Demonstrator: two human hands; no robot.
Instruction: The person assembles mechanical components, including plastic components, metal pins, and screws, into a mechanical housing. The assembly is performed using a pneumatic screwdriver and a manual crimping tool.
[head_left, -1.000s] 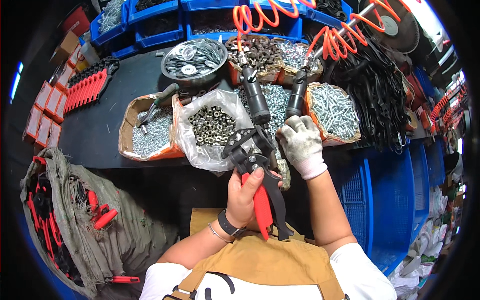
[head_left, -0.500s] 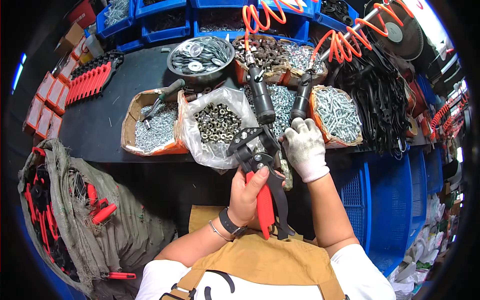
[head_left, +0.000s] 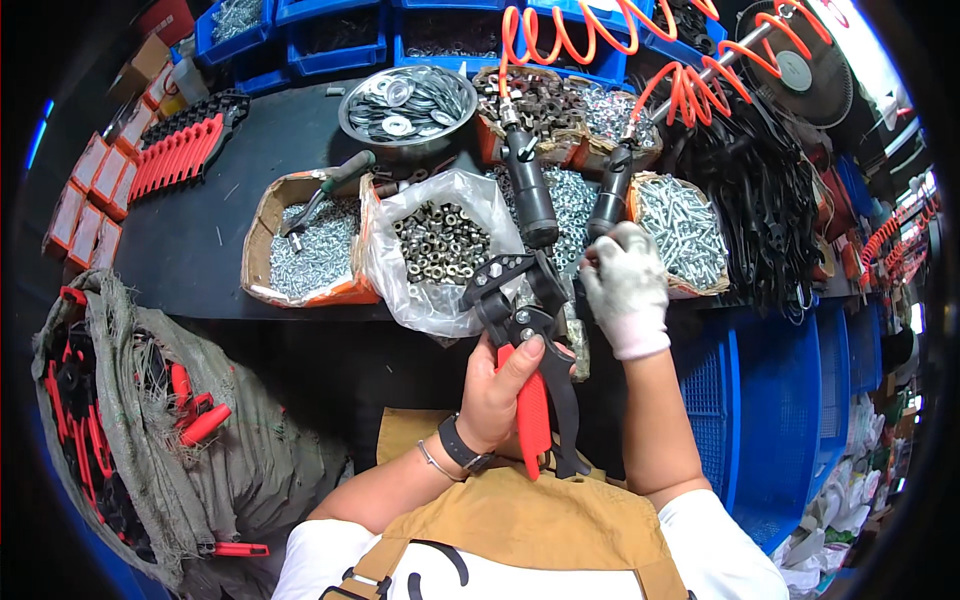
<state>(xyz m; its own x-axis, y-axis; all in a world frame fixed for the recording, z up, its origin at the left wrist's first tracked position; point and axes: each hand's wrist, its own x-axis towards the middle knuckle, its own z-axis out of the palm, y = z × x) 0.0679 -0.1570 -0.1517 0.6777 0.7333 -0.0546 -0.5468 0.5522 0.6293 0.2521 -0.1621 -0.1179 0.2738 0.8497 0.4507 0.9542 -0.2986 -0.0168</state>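
My bare left hand point(head_left: 490, 395), with a watch at the wrist, is wrapped round a hand tool point(head_left: 533, 405) with one red and one black handle. The tool's black jaw head points away from me, in front of the open plastic bag of nuts point(head_left: 445, 240). My right hand point(head_left: 630, 290) wears a white glove and its fingers are curled. Whatever they pinch, if anything, is hidden. Just beyond it hangs a black air screwdriver point(head_left: 610, 190) on an orange coiled hose. A second air screwdriver point(head_left: 530, 190) hangs to its left, above loose metal hardware point(head_left: 565, 205).
Boxes of small screws point(head_left: 310, 255) and longer bolts point(head_left: 680, 235) flank the bag. Behind stands a bowl of washers point(head_left: 405, 105). Black tool parts point(head_left: 755, 190) are heaped at right. A sack of red-handled tools point(head_left: 200, 400) stands at left, blue crates point(head_left: 780, 420) at lower right.
My gloved right hand has shifted slightly right and its fingers have curled in more. The left hand still holds the hand tool. The whole view has shifted a little.
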